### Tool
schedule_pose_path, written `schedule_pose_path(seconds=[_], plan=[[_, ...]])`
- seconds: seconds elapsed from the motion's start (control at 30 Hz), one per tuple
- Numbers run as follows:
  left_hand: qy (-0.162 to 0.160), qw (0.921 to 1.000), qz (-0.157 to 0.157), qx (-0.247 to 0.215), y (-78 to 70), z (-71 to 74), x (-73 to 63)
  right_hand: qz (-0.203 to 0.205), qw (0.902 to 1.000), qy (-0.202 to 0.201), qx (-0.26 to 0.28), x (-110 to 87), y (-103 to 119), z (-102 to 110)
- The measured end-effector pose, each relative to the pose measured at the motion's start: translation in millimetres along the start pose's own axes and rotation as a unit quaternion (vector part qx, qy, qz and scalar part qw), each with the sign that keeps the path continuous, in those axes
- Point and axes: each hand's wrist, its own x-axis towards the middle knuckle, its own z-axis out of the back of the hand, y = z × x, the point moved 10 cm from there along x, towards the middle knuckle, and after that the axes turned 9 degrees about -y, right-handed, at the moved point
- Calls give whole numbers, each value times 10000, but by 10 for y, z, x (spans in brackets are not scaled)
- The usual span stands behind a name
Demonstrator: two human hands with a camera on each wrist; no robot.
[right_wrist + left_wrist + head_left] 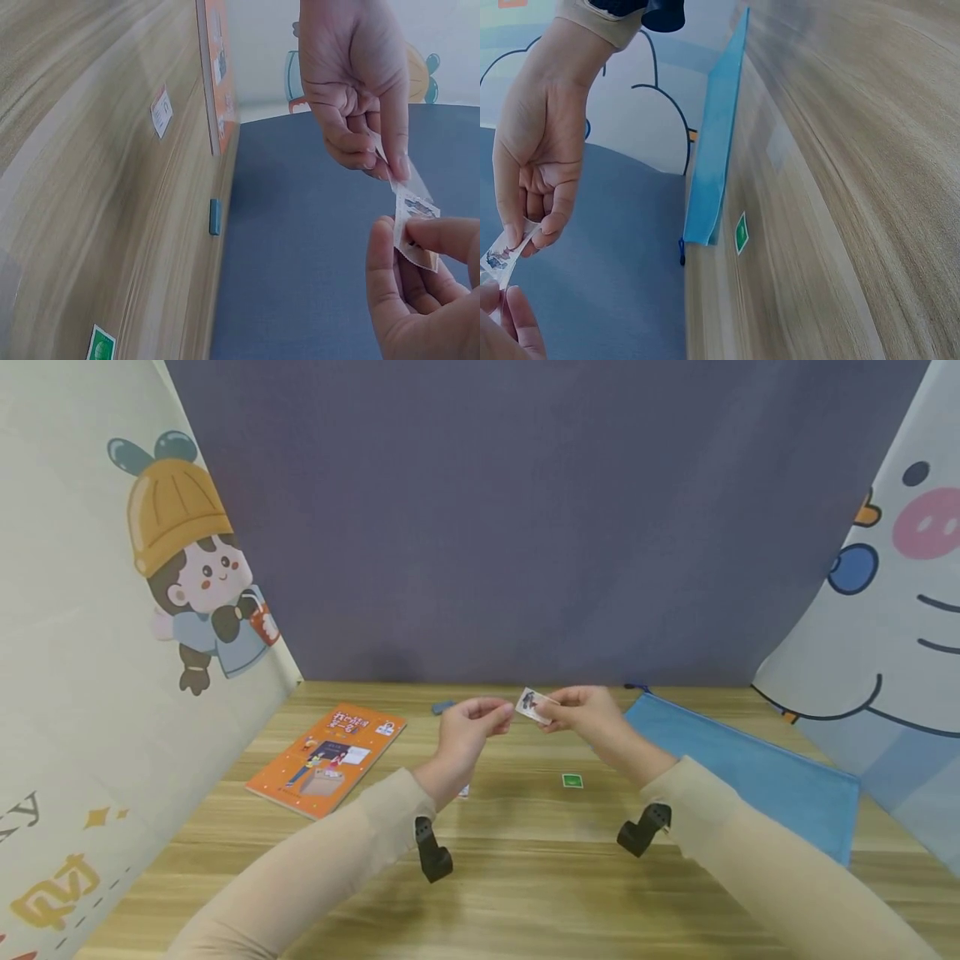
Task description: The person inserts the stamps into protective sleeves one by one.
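In front of me, above the table, my right hand [581,710] pinches a small white postage stamp [529,703] with a dark picture and toothed edges. My left hand [477,725] meets it from the other side, thumb and fingertips pinching a small clear plastic piece [415,180]. In the right wrist view this plastic overlaps the far end of the stamp [417,212]. Below, a green stamp [572,781] lies flat on the wooden table. Another pale stamp [161,112] with a reddish edge lies beneath my left arm, mostly hidden in the head view.
An orange picture book [327,760] lies at the left of the table [517,893]. A small blue block [442,707] rests near the back edge. On the right is a flat blue pouch [742,768]. A dark grey cloth [525,527] hangs behind.
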Motion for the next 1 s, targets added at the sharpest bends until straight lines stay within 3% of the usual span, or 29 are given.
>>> schedule_pose_path(seconds=[0.47,0.73,1.0], plan=[[-38,9998,-15,171,-8,14,-14,-59,9999,100,-26,-13,-18,-81],[29,9991,-257,326,-60,3,-18,46,9988,225,-430,-18,17,-78],[204,9983,-252,486,-65,-35,-25,188,9958,486,-757,-9,78,-71]])
